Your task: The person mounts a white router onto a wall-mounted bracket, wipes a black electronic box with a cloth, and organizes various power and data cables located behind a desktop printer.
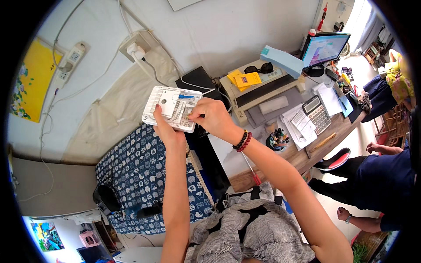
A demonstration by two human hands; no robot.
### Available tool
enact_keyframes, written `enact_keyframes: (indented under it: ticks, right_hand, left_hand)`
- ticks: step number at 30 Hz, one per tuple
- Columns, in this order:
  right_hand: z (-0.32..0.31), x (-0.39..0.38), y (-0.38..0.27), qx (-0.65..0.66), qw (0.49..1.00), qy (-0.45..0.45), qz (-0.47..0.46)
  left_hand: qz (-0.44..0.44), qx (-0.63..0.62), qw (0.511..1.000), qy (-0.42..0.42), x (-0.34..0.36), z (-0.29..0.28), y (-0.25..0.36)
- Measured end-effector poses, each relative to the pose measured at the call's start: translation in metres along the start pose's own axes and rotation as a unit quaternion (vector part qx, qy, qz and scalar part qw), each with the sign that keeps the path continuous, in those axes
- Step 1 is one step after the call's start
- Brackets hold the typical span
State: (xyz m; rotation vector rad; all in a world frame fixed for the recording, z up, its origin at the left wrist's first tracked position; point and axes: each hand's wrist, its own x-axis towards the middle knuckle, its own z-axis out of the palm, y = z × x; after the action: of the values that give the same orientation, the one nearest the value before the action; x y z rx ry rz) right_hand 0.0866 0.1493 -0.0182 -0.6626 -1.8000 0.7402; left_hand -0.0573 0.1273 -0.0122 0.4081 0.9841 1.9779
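A white box (pixel 170 103), likely light, stiff, best edge-held, is gripped by the left hand (pixel 168 130); rightward, the right hand (pixel 213 117) is pinched together.

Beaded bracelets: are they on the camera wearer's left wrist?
No, both beaded bracelets circle the wrist of the right hand, while the left hand has a bare wrist.

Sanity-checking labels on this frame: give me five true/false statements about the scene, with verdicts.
1. The left hand holds the white device. True.
2. The beaded bracelets are on the left wrist. False: the bracelets are on the right wrist.
3. Dark sunglasses rest on the beige printer. True.
4. The monitor's screen is dark. False: the monitor is lit.
5. The patterned cloth is plain red. False: the cloth is blue with pale figures.
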Motion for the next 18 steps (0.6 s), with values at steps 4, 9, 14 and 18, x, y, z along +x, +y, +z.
enact_keyframes:
  ticks: [4, 9, 14, 18]
  right_hand:
    - [0.005, 0.000, 0.007, 0.001, 1.000, 0.000, -0.023]
    - [0.002, 0.004, 0.008, -0.009, 0.999, -0.029, -0.034]
    - [0.002, 0.004, 0.005, 0.040, 0.999, -0.016, 0.008]
    - [0.008, -0.002, 0.002, 0.072, 0.997, 0.006, 0.009]
  left_hand:
    - [0.006, 0.000, 1.000, 0.005, 0.002, -0.001, 0.002]
    - [0.032, 0.013, 0.999, 0.023, -0.001, 0.005, 0.006]
    - [0.098, 0.043, 0.994, 0.012, -0.007, 0.014, 0.005]
    - [0.098, 0.038, 0.994, 0.003, -0.003, 0.013, 0.010]
